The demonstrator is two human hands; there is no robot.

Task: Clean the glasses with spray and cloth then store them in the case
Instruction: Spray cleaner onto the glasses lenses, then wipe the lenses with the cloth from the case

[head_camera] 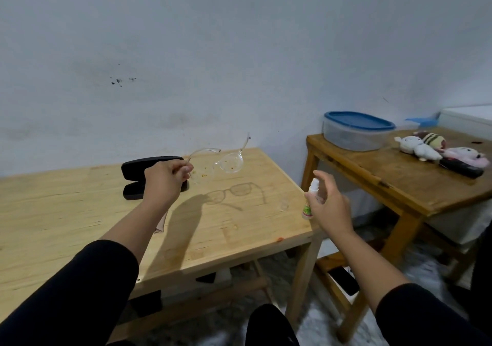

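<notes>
The left hand (170,176) pinches the glasses (226,163) by one temple, above the counter's (239,226) far edge. The right hand (328,204) grips the spray (310,199) off its right edge. Glasses: light, fragile, probably slippery once wet; hold the frame, not the lenses.

- A light wooden table (80,212) carries an open black glasses case (149,175) near its back edge, a small clear cap (284,205) near its right edge, and a pale cloth (161,223), mostly hidden behind a forearm.
- A darker wooden table (372,175) to the right carries a clear plastic container with a blue lid (356,130), several plush toys (439,148) and a dark flat object (463,170) beside the toys.
</notes>
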